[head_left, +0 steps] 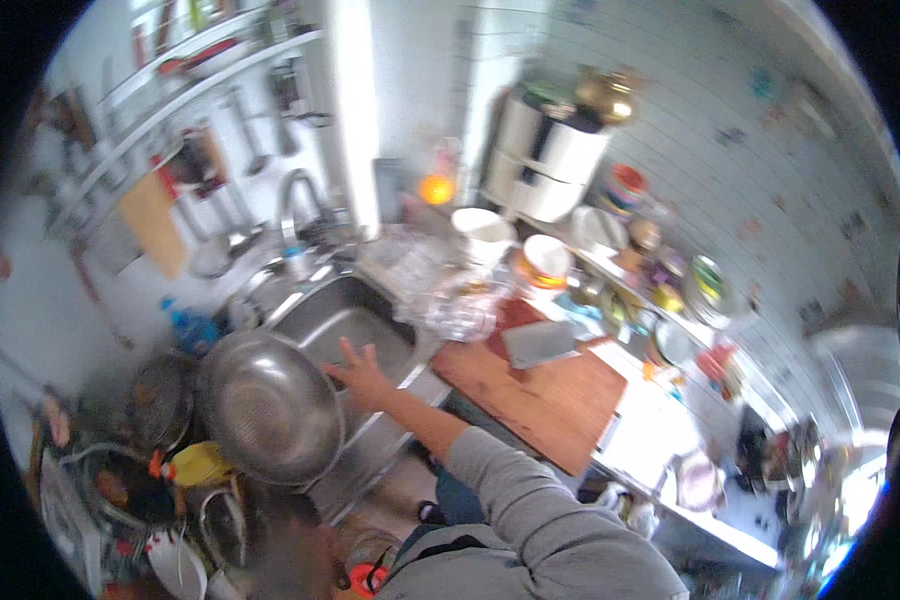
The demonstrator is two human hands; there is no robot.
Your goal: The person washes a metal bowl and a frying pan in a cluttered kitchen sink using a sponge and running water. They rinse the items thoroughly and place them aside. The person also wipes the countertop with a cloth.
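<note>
My right hand [365, 380] is over the front of a stainless steel sink [330, 322], fingers spread, with nothing in them. Just left of the fingertips is a large grey metal wok [270, 405], tilted so its inside shows; it covers the sink's left side. Whether the fingers touch its rim is unclear. My left hand cannot be made out for certain: a blurred brown shape [292, 544] below the wok may be part of it. The wok's handle is hidden or blurred.
A wooden cutting board [547, 397] with a cleaver [540, 343] lies right of the sink. White tubs [484, 234] and clear plastic bags [457, 304] stand behind. A faucet [296, 202] rises at the back. Pans [161, 401] and a yellow cloth-like item [202, 463] crowd the left.
</note>
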